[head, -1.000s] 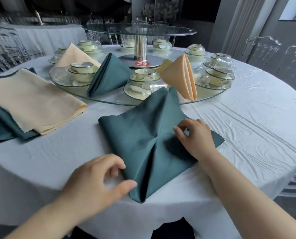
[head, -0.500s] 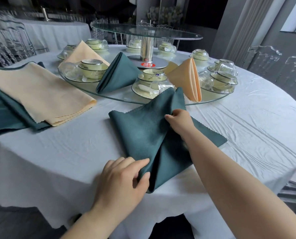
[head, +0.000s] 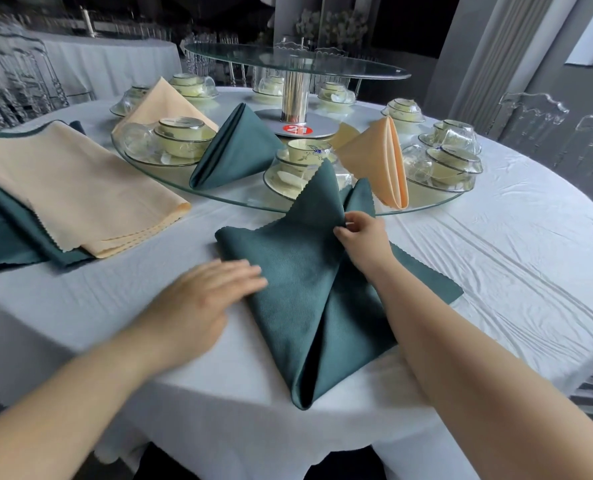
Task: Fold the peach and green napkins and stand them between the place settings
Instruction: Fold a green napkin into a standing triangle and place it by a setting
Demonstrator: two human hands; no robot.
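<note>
The right hand [head: 364,240] pinches a raised fold of the green napkin [head: 288,271] between thumb and fingers. The left hand [head: 198,299] lies flat, fingers straight, on the napkin's left side. The napkin lies by the near edge of the table [head: 513,254], its point toward that edge, and a pile of flat napkins [head: 80,188] sits by the left edge.

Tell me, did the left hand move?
Yes. The left hand left the near tip of the green napkin and moved toward the glass turntable; it now rests flat on the napkin's left edge.
</note>
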